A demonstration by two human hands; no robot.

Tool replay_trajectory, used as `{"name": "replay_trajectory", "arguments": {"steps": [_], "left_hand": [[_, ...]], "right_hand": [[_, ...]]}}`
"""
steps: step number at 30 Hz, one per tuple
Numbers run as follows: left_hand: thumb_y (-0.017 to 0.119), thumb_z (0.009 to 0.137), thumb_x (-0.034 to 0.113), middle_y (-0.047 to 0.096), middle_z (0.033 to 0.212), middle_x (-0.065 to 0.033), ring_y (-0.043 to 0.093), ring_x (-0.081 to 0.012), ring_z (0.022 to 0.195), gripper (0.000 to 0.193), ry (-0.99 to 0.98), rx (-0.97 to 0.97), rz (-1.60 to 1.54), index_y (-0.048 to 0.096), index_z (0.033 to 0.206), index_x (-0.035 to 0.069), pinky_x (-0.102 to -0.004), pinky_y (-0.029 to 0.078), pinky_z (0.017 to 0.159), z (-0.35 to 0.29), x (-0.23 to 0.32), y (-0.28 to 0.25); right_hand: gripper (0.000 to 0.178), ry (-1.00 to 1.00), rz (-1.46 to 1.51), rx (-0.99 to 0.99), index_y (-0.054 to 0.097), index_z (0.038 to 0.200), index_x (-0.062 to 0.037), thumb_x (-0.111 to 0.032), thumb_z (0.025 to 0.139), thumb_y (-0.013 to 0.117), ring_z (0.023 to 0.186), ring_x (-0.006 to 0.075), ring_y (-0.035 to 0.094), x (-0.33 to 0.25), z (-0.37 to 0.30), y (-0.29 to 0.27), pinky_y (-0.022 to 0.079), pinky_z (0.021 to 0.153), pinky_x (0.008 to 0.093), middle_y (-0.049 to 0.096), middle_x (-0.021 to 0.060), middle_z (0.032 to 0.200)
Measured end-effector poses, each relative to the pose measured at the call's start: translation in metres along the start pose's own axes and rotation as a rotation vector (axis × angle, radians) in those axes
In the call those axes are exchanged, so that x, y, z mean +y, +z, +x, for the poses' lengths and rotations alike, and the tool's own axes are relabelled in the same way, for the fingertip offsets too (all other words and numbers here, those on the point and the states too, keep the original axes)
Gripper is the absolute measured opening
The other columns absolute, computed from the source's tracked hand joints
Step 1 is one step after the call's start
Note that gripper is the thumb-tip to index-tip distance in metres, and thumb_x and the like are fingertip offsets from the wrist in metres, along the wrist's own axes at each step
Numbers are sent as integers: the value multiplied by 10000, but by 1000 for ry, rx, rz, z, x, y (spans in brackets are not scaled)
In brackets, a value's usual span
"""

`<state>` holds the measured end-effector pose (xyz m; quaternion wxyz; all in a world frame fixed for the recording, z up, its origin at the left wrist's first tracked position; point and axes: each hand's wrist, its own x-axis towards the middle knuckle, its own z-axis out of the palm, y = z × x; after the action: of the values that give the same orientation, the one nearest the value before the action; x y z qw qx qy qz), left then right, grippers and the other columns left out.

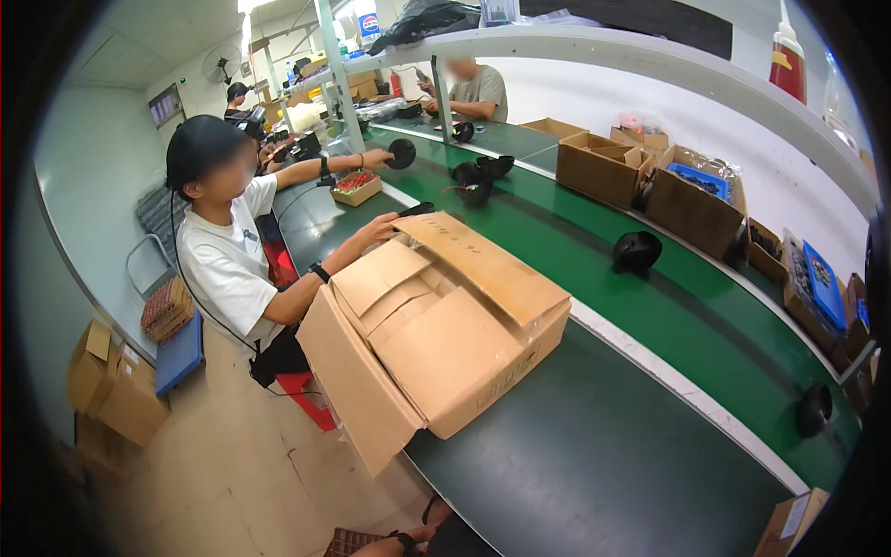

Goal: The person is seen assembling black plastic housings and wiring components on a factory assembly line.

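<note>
At the bottom edge, a bare limb with a dark band, apparently my left hand and wrist [380,549], is cut off by the frame beside a brown gridded tray [348,542]. Its fingers cannot be made out. A second dark strap on skin shows just above it, too little to tell what it belongs to. My right hand cannot be identified. In front of me a large cardboard box [455,348] with raised flaps stands tilted on the dark green worktop [594,446]. A co-worker's hand [376,229] rests at its far flap; their other hand [376,159] touches a round black part [401,153] on the belt.
A green conveyor belt [557,232] carries several black, cup-like parts [637,251]. Open cardboard boxes [691,200] and blue trays [824,283] line its far side beneath a shelf [594,42]. Another person [478,93] sits across. Cartons [130,395] stand on the left floor.
</note>
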<state>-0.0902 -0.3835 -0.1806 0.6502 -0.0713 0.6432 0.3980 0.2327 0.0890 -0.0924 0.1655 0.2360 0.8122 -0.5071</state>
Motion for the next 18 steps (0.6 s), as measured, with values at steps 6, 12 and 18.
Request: {"name": "replay_trajectory", "arguments": {"steps": [6,12,18], "left_hand": [[699,769,268,666,934,-44,595,-160,898,451,-95,-20,34,599,1166,79,-325,470,791,38,-63,-11],[710,763,273,674,953,-47,602,-161,921,471,-188,-100,155,597,1177,77,-329,474,808,98,-112,-12],[663,814,116,651,1125,-23,594,-121,992,273,360,-257,279,667,1069,21,-297,509,803,164,-198,-87]], "right_hand": [[351,38,11,-6,592,1165,19,-184,884,647,1023,220,627,37,-24,47,495,867,346,665,92,1071],[356,129,49,69,590,1168,21,-183,882,650,1028,222,626,88,-71,107,494,870,346,665,93,1074],[362,162,105,140,589,1172,23,-182,880,652,1032,224,626,110,-109,181,493,873,346,666,94,1077]]}}
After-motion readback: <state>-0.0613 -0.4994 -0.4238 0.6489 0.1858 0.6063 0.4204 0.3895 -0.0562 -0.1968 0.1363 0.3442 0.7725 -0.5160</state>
